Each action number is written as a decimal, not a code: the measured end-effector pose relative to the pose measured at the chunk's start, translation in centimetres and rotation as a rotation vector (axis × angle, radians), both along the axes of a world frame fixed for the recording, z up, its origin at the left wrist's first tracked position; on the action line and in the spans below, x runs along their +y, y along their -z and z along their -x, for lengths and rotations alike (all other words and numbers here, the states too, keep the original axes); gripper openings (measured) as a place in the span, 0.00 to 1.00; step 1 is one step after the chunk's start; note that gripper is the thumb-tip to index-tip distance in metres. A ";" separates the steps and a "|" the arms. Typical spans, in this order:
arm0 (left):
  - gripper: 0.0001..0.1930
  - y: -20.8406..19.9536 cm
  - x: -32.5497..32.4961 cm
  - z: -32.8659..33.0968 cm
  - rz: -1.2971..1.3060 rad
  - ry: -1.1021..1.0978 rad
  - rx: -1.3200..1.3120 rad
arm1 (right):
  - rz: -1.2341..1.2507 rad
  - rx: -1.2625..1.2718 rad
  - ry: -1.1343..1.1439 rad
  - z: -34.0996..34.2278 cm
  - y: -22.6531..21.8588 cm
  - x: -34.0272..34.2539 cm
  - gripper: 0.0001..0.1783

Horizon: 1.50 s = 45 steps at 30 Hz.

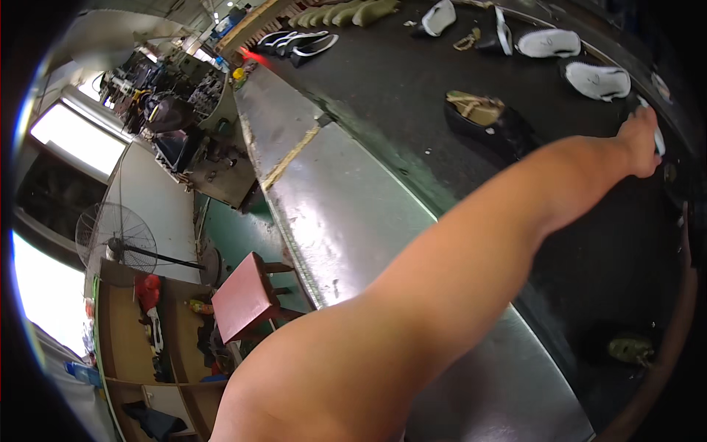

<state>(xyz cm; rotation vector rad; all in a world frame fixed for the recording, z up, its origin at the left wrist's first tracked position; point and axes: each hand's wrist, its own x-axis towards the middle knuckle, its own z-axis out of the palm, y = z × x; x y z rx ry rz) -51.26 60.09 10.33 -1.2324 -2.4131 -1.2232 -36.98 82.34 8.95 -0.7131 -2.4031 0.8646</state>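
My left arm stretches from the lower edge across the picture to the right. At its end my left hand (pixel 639 144) is closed on a white shoe sole (pixel 660 138), seen only in part past the fingers. Two more white soles, a nearer sole (pixel 598 81) and a farther sole (pixel 549 43), lie just beyond the hand on the dark belt (pixel 398 88). Left of the hand rests a black shoe (pixel 479 121) with a tan inside, partly hidden behind my forearm. My right hand does not show; a brownish strip along the right rim is too dim to make out.
A metal ledge (pixel 331 191) runs along the belt. Black shoes with white trim (pixel 298 46) and several olive pieces (pixel 346 13) lie at the far end. A greenish object (pixel 632 349) sits low right. At left are a red stool (pixel 244 298), a fan (pixel 116 243), shelves (pixel 118 324) and machinery (pixel 173 110).
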 end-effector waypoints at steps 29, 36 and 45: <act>0.66 0.8 -57.7 -53.0 -0.181 0.544 -0.660 | 1.466 0.191 0.055 -55.9 -10.5 -59.2 0.18; 0.50 7.6 -56.9 -55.7 0.581 0.489 -0.349 | 1.214 -0.045 0.123 -62.6 1.5 -62.4 0.25; 0.42 7.9 -49.0 -49.8 0.200 0.507 -1.166 | 0.792 -0.263 -0.039 -61.9 1.3 -64.8 0.16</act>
